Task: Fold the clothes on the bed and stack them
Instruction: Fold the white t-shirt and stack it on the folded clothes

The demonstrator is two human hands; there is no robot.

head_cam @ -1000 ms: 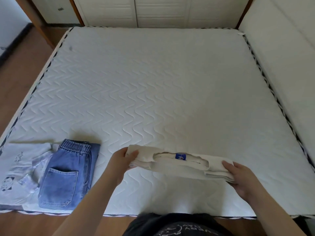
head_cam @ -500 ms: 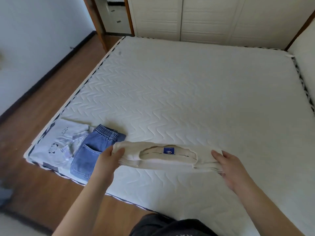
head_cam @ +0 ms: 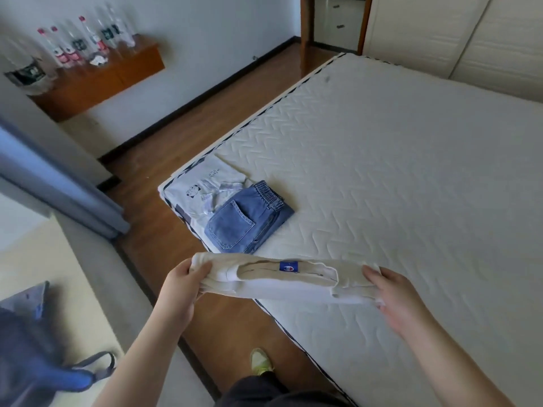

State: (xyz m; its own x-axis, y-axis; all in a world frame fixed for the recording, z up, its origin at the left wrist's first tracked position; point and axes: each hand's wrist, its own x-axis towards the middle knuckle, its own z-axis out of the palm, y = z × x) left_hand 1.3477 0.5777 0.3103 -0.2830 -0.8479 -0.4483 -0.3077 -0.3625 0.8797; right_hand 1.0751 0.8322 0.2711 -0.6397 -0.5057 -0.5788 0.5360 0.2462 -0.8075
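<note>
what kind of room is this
Most likely a bedroom in a home: a large bare mattress takes up most of the view, wardrobe doors stand behind it, and folded jeans lie near its corner.

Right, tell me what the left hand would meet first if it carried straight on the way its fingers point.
The left hand grips the cream garment with fingers pointing up and right. Continuing that way, it would probably meet the folded jeans first, though depth is unclear from one view.
</note>
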